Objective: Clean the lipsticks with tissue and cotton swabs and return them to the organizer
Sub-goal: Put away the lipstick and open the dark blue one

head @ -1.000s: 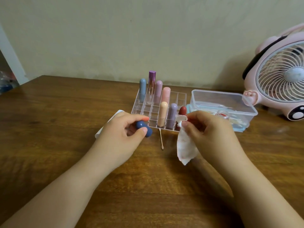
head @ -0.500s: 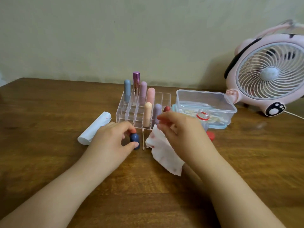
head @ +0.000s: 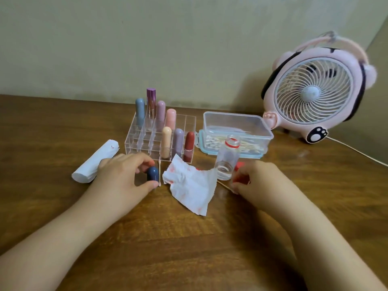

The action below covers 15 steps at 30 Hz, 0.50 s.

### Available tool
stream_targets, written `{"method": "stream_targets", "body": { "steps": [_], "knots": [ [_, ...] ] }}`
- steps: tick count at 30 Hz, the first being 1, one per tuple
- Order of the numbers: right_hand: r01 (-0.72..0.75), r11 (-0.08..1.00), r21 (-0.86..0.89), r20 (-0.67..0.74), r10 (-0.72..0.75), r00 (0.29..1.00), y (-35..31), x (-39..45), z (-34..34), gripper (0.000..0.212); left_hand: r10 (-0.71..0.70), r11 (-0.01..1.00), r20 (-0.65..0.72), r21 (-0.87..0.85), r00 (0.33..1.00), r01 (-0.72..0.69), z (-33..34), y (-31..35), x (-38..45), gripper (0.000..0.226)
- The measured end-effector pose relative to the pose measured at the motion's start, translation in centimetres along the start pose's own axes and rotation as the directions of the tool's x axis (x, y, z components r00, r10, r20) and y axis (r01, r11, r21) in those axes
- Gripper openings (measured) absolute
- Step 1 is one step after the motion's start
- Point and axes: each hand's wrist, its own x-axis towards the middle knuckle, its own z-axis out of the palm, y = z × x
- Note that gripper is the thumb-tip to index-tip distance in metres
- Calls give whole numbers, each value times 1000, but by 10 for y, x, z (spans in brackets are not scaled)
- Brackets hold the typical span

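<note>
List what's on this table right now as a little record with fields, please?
left hand: grips dark blue lipstick tube
right hand: pinches thin cotton swab stick
crumpled red-stained white tissue: lying between the hands
clear acrylic organizer: seven lipsticks standing upright
small clear bottle: uncapped, upright
pink desk fan: far right

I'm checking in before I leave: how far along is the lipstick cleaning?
Seven capped lipsticks stand in the clear acrylic organizer; whether all are cleaned is not visible. The crumpled white tissue carries red smears, so wiping has happened. In hand: the left hand grips the dark blue lipstick on the wooden table, and the right hand pinches a cotton swab. Left: swabbing it and slotting it back.
</note>
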Motion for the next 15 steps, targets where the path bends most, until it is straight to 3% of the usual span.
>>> {"method": "stream_targets", "body": {
  "steps": [5,9,11,15],
  "knots": [
    [2,998,67,-65,3,998,14,-4,-5,12,10,1000,-65,-22,998,-11,-2,2,-2,48],
    [109,988,110,-259,-78,963,33,1,-36,17,97,991,-156,-73,983,-109,-8,10,-7,37],
    [192,975,109,-342,-144,929,39,15,-53,17,155,983,-129,-78,980,-166,-13,21,-6,30],
    [290,957,21,-323,-268,908,44,59,-81,18,288,956,-96,-30,953,-292,-16,62,22,22]
  ]
}}
